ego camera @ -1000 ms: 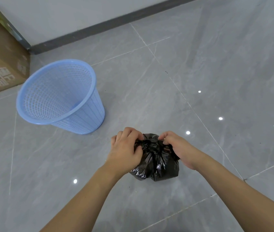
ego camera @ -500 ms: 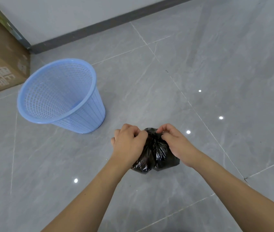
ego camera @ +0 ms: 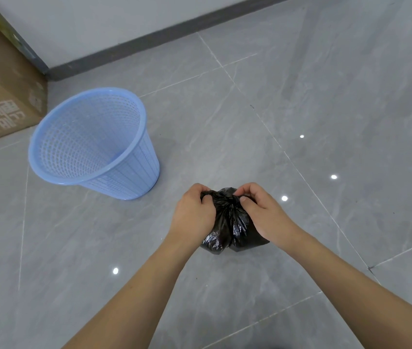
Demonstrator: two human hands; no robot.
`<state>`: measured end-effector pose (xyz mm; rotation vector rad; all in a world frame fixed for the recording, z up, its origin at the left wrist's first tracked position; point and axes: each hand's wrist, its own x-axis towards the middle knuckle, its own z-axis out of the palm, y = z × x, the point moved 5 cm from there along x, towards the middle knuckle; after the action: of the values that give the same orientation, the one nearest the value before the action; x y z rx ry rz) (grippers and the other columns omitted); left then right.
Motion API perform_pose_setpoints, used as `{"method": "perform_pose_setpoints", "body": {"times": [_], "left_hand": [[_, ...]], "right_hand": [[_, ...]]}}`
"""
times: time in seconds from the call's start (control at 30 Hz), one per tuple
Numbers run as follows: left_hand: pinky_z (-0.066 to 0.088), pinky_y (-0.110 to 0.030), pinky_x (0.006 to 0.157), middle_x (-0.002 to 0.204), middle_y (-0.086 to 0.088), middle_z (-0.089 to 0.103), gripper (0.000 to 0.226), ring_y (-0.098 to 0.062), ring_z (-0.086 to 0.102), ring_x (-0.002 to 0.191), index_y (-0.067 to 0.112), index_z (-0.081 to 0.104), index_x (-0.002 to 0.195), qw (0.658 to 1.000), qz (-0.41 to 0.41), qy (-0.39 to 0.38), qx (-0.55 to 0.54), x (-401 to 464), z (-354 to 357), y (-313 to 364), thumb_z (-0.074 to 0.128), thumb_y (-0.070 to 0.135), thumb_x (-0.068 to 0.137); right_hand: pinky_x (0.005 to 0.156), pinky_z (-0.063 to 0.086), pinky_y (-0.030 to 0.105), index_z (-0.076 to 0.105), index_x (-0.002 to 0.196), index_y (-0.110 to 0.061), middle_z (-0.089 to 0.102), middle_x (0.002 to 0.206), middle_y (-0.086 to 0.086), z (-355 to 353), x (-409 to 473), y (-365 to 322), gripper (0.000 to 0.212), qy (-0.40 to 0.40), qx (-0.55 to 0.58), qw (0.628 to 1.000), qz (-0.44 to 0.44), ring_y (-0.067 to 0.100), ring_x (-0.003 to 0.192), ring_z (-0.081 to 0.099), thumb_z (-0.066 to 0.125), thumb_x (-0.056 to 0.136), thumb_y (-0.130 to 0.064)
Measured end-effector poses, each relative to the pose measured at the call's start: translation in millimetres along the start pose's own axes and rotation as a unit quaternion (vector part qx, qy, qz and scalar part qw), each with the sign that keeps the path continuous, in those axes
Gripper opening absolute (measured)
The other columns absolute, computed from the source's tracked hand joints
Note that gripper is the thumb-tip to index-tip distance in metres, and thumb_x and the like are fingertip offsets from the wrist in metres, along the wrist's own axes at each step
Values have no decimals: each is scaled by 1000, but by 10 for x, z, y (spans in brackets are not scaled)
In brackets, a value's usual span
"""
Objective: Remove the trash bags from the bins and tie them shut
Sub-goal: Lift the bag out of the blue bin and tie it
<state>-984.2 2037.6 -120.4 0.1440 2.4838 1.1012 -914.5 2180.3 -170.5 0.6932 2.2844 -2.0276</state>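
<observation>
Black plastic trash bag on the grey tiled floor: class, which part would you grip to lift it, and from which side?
Grip the black plastic trash bag at its gathered neck, coming from above. The plastic bunches there into a narrow twist a hand can close round, while the body below is wide and slack. The left hand and right hand already pinch it there.

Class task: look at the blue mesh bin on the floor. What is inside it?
Inside the blue bin only its own mesh wall shows: no liner, no rubbish. Its bottom is hidden by the near rim. The black bag sits outside on the floor, pinched by both hands.
</observation>
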Motion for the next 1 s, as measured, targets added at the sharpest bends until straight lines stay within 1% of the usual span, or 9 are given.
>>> {"method": "perform_pose_setpoints", "body": {"times": [0.1,0.17,0.3,0.47,0.53,0.63,0.83,0.93,1.0], "left_hand": [[47,-34,69,82,0,63,16,-21,58,77,19,59,91,1000,-5,1,7,19,-9,-65,43,17,92],[44,-32,64,83,0,63,16,-21,59,76,19,58,92,1000,-9,6,16,25,-38,-95,43,18,93],[41,-29,62,83,1,64,16,-19,59,77,19,59,92,999,-14,12,28,23,-84,-145,43,18,94],[41,-29,59,79,0,63,16,-19,58,71,18,58,92,999,-20,11,26,27,-78,-218,43,17,95],[40,-29,58,81,-1,64,16,-18,59,74,18,58,94,999,-22,14,36,22,-89,-245,43,17,95],[40,-29,58,82,-2,64,16,-19,59,75,18,58,94,998,-29,26,48,23,-143,-310,43,18,96],[41,-31,60,81,-1,63,16,-20,58,77,17,57,93,997,-42,38,44,40,-171,-428,42,17,95],[41,-28,61,84,3,64,12,-16,60,79,21,59,93,998,-47,36,-23,30,-163,-437,47,23,93],[45,-27,76,100,7,60,14,-13,59,96,32,60,97,995,-46,17,-88,24,-130,-481,55,37,85]], "right_hand": [[87,48,38,59,88,-37,63,85,-11,-37,-2,-1,26,18,-18,1000,-7,11,84,58,46,96,-15],[88,48,38,59,89,-36,64,88,-9,-59,-2,6,25,26,-30,999,-4,15,87,59,46,96,-15],[89,48,36,58,91,-34,64,89,-10,-75,-11,13,22,31,-45,998,-7,12,90,59,46,97,-16],[84,48,34,58,91,-33,63,87,-8,-100,-11,8,22,37,-56,998,-9,14,87,59,45,97,-16],[81,46,30,58,93,-31,63,87,-7,-138,-12,9,20,44,-61,997,-7,12,86,58,45,97,-16],[70,42,22,58,94,-27,58,80,-6,-233,-6,8,18,62,-76,995,-2,8,77,54,43,98,-16],[64,40,23,58,95,-26,53,71,-6,-214,-23,45,19,61,-109,992,0,9,69,49,42,98,-16],[79,42,22,60,95,-27,57,89,-11,-195,-16,36,18,67,-116,991,-20,6,88,54,45,97,-18],[97,36,22,62,100,-33,52,106,-13,-214,-3,61,15,85,-131,987,-42,7,110,47,49,96,-25]]}}
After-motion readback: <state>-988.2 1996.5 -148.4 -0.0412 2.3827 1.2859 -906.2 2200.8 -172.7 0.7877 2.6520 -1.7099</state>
